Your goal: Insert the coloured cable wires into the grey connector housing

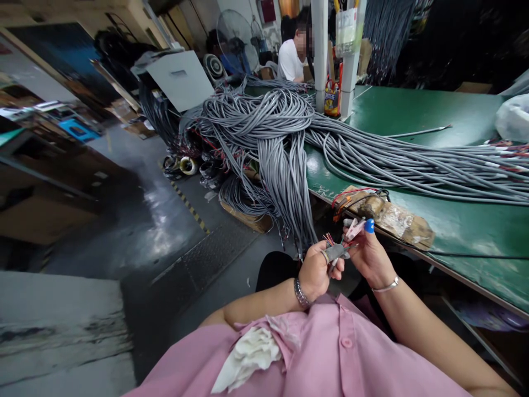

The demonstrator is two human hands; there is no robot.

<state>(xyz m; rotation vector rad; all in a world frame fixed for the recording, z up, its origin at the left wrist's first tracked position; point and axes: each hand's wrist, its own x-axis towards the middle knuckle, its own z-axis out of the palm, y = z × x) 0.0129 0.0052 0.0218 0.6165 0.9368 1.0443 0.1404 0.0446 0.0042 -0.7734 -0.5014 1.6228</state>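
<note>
My left hand (315, 271), with a metal watch at the wrist, is closed around a small bunch of thin coloured wires (328, 239). Grey wrapping covers its thumb, and the ends fan out above the fist. Close beside it on the right, my right hand (372, 256) has its fingers bent together, with a blue cover (369, 225) on one tip and pale pinkish wrapping on other fingers. Thin red and dark strands stretch between the two hands, and the right fingers appear to pinch them. The exact grip is too small to make out.
Thick grey cables (285, 118) are heaped on the green table (467, 237) and hang over its edge. A taped wooden block (388, 218) with wires lies at the near edge. Behind a white post (320, 55) a person (291, 58) sits. A fan (237, 41) stands behind.
</note>
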